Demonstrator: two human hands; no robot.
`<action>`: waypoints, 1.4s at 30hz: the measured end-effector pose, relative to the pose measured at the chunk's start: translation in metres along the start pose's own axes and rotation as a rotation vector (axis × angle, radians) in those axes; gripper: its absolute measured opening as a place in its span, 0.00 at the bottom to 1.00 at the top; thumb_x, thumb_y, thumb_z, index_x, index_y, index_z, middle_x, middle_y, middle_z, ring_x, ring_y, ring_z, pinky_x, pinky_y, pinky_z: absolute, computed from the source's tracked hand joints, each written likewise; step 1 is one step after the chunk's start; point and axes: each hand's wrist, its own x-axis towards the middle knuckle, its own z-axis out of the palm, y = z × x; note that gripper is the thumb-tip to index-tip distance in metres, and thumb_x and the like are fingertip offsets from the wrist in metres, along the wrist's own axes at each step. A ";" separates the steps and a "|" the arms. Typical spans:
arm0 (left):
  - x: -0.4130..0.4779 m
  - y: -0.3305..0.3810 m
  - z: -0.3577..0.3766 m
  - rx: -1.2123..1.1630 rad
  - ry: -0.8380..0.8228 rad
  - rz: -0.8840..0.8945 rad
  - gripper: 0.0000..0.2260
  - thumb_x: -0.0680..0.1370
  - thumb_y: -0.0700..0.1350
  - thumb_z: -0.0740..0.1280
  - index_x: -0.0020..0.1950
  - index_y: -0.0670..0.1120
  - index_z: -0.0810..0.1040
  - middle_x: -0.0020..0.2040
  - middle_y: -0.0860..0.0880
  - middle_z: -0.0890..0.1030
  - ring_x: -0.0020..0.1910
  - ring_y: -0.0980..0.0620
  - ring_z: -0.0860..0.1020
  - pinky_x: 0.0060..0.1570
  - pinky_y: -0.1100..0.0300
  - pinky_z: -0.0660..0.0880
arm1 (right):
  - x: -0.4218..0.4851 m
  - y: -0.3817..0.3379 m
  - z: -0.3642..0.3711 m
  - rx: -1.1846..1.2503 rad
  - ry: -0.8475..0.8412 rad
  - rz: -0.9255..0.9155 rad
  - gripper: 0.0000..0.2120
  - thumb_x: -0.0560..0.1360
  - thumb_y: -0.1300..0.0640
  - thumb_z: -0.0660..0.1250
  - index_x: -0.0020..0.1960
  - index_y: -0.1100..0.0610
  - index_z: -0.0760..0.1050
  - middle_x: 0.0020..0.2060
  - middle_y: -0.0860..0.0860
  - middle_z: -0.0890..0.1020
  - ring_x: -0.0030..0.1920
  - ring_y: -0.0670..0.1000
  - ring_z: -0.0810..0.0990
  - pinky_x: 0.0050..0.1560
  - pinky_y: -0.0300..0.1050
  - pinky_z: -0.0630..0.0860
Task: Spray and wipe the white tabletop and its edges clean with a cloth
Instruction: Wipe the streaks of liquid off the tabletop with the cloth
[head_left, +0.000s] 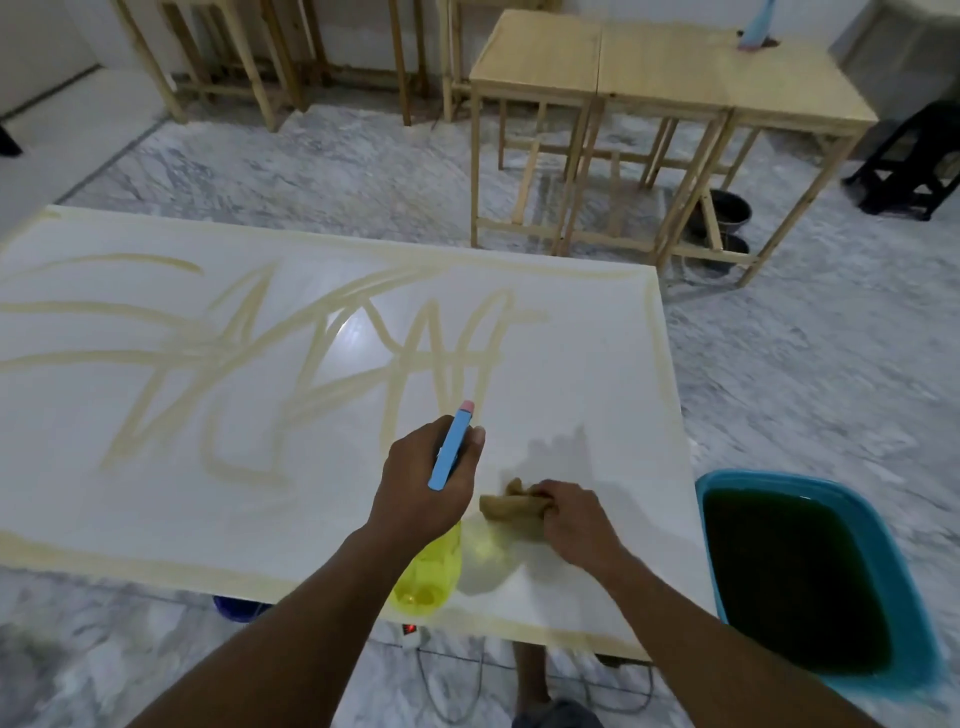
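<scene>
The white tabletop (571, 374) fills the middle of the head view, streaked with tan smears across its left and centre and along its edges. My left hand (421, 483) holds a yellow spray bottle (431, 577) with a blue trigger head, its nozzle aimed at the streaks. Just to its right, my right hand (571, 519) grips a crumpled brown cloth (506, 506) pressed on the table near the front edge.
A blue tub (893, 530) of dark liquid stands on the floor at the table's right front corner. Wooden tables (649, 57) stand behind, with dark bowls (730, 208) under them. Cables and a power strip (415, 631) lie under the front edge.
</scene>
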 end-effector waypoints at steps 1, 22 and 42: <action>0.001 0.001 0.000 -0.001 -0.008 0.003 0.18 0.82 0.59 0.65 0.51 0.43 0.80 0.34 0.43 0.74 0.34 0.35 0.77 0.37 0.36 0.83 | 0.003 -0.009 -0.022 0.263 -0.037 0.152 0.17 0.76 0.64 0.58 0.57 0.53 0.81 0.51 0.51 0.84 0.50 0.53 0.82 0.49 0.45 0.78; 0.155 0.032 0.077 0.012 -0.033 0.040 0.17 0.83 0.56 0.65 0.52 0.41 0.79 0.37 0.40 0.80 0.33 0.37 0.81 0.38 0.38 0.81 | 0.306 0.018 -0.191 -0.401 0.070 -0.016 0.23 0.76 0.63 0.61 0.71 0.56 0.71 0.66 0.59 0.75 0.65 0.62 0.75 0.58 0.51 0.73; 0.047 0.006 -0.006 -0.008 -0.046 0.042 0.17 0.82 0.58 0.66 0.54 0.43 0.81 0.32 0.44 0.76 0.33 0.37 0.80 0.38 0.37 0.82 | 0.005 0.010 0.053 -0.514 -0.007 -0.035 0.27 0.78 0.67 0.55 0.77 0.57 0.62 0.77 0.61 0.64 0.76 0.65 0.62 0.71 0.60 0.68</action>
